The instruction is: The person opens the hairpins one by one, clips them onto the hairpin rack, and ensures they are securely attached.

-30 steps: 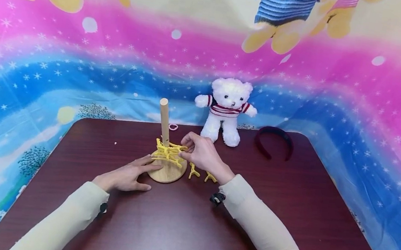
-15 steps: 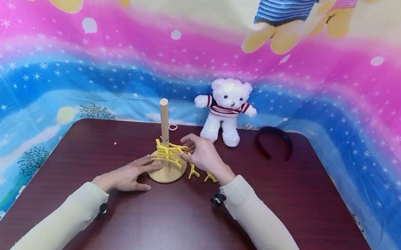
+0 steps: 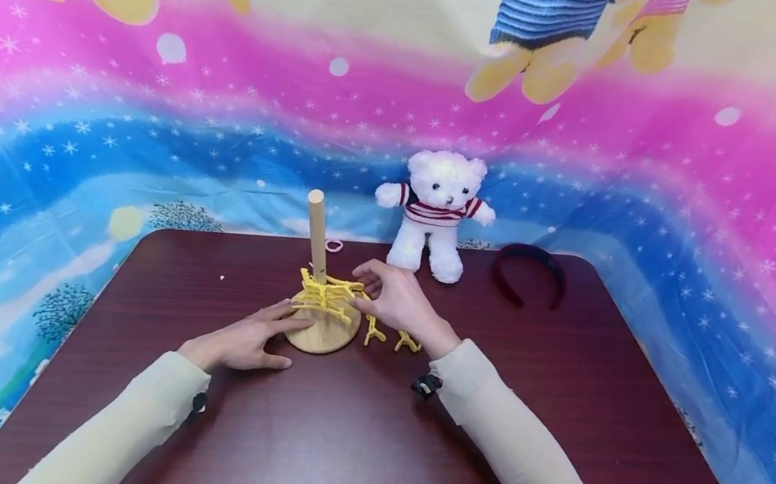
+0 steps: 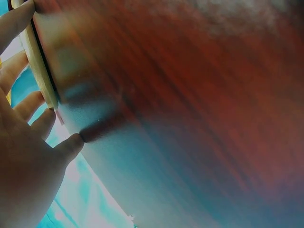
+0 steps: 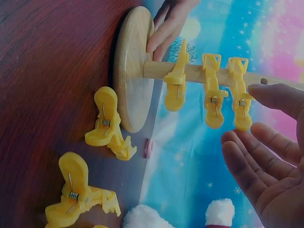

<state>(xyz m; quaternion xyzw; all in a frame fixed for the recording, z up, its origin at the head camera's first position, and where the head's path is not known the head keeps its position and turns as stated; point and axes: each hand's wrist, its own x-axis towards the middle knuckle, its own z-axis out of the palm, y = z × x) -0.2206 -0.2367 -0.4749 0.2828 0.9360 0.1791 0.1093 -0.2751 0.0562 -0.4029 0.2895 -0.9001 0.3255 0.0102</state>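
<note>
A round wooden base (image 3: 323,339) with an upright post (image 3: 318,229) stands on the table. Three yellow plastic clothespins are clipped along the post, the lowest clothespin (image 5: 175,92) near the base and the middle clothespin (image 5: 213,102) above it. My right hand (image 3: 398,304) pinches the handles of the topmost clothespin (image 5: 241,102) between thumb and fingers. With fingers spread, my left hand (image 3: 248,344) rests on the left side of the base, its thumb on the tabletop. Two loose clothespins, one nearer clothespin (image 5: 107,124) and another clothespin (image 5: 76,197), lie below my right hand.
A white teddy bear (image 3: 438,216) in a striped shirt sits at the back of the table (image 3: 334,445). To its right lies a dark headband (image 3: 531,264); a pale pink ring (image 3: 333,246) lies behind the post. A printed cloth (image 3: 283,148) hangs behind.
Hardly anything differs; both hands keep their places. The right hand and wrist shift very slightly to the right.
</note>
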